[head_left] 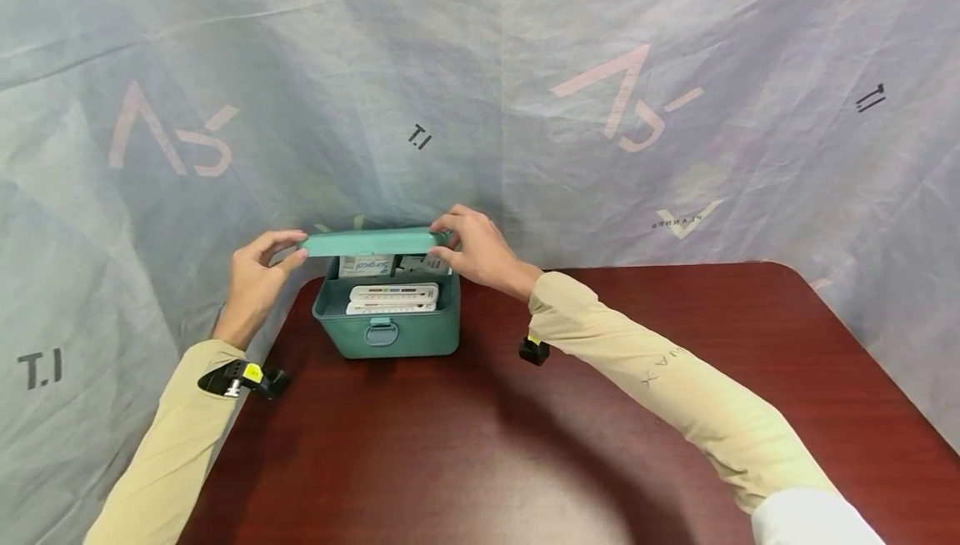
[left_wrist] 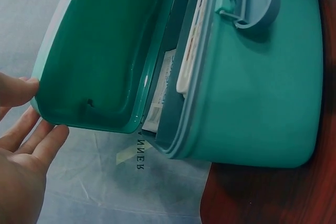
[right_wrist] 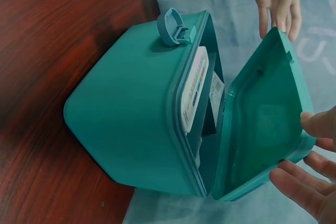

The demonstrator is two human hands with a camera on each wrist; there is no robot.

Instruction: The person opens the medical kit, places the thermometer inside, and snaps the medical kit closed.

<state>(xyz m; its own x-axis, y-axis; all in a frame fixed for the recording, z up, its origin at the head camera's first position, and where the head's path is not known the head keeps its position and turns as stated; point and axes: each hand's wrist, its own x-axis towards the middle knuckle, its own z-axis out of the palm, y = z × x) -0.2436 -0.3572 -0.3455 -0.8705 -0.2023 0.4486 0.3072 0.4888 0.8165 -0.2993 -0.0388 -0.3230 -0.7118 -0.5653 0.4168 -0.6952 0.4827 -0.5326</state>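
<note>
A green storage box point(head_left: 412, 337) stands on the table with its hinged lid point(head_left: 371, 242) raised. My left hand point(head_left: 253, 278) pinches the lid's left corner between thumb and fingers. At the right corner, my right hand point(head_left: 483, 252) holds the lid the same way; the right wrist view shows the thumb point(right_wrist: 317, 124) on the front edge and fingers along the side. White flat packs point(head_left: 393, 297) with small printed marks lie in the front of the box. Behind them is a white packet point(head_left: 366, 266) marked "Surgical". A blue-grey latch ring point(head_left: 382, 332) hangs on the front.
The dark red wooden table point(head_left: 480, 453) extends to the right and towards me. A grey printed cloth point(head_left: 495, 95) hangs right behind the box and along the table's left side. Each wrist carries a small black camera mount point(head_left: 534, 351).
</note>
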